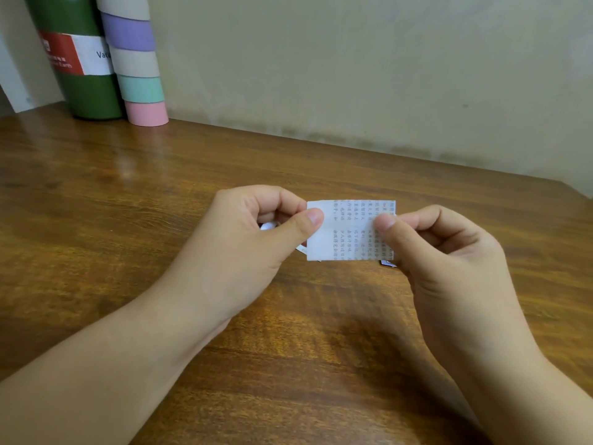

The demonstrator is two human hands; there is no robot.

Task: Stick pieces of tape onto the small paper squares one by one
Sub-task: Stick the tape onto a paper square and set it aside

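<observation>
Here, near the middle of the view, a small rectangular paper piece (345, 232) printed with columns of small characters is held up above a brown wood-grain worktop (134, 200), its left part blank white. The left hand (253, 239) pinches the paper's left edge, the thumb on its near face and the curled fingers behind it. The right hand (449, 248) pinches the right edge in the same way, thumb tip on the printed face. Whether any tape lies on the paper cannot be told. Under the paper, small white and dark scraps (387, 263) peek out at its lower corners, too hidden to name. Both bare forearms come in from about 7 and 5 o'clock. The worktop is glossy, with dark grain streaks and a pale sheen toward 10 o'clock, and a soft shadow lies on it below the hands at 6 o'clock. Its far edge runs along a plain beige wall (353, 69), which is scuffed and stained in a band just above the worktop. At about 10 to 11 o'clock, against the wall, stands a dark green cylinder (86, 94) with a red and white label, and touching it on its right a tall tube (138, 69) banded in lilac, beige, mint and pink. At the far left edge a white panel (12, 88) leans behind the green cylinder.
</observation>
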